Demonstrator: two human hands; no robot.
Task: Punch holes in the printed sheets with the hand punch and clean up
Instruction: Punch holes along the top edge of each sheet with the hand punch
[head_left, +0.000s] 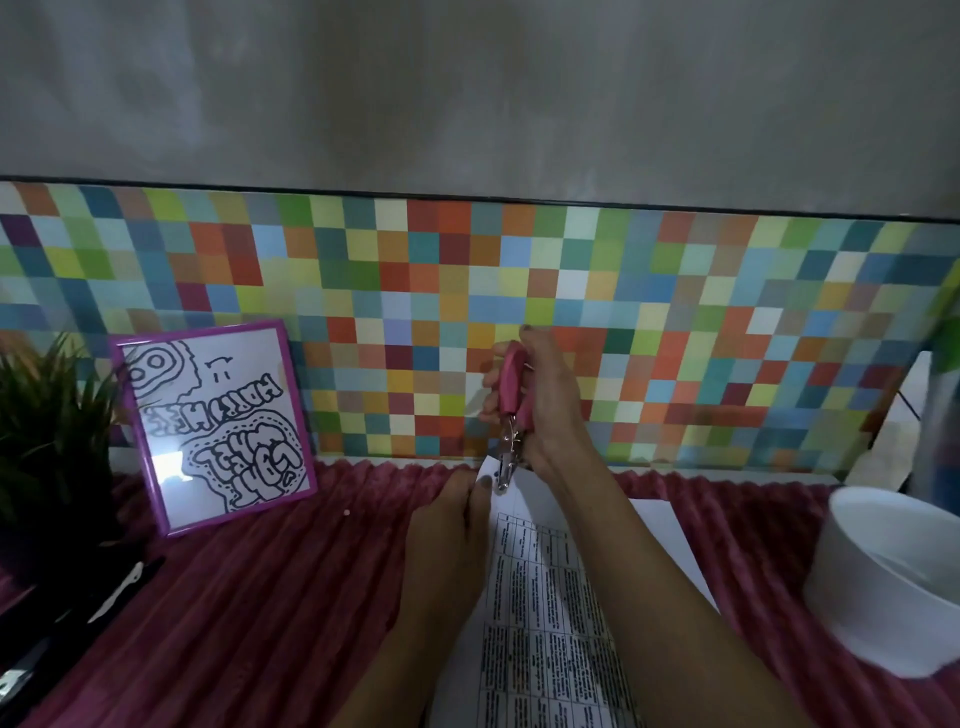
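A grey wall (467, 93) rises above a multicoloured checkered panel (675, 312) along the table's back edge. Ribbed magenta cloth (260, 597) covers the table. The printed sheet (540, 597) runs from the near edge toward the middle. A white bowl (893, 582) sits at the right edge. The left hand (452, 514) pinches the sheet's far end. The right hand (550, 405) grips the pink hand punch (511, 395), its metal tip on that end.

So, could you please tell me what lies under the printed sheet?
A plain white sheet peeks out beneath it on the red cloth; the printed sheet and right forearm hide the rest.
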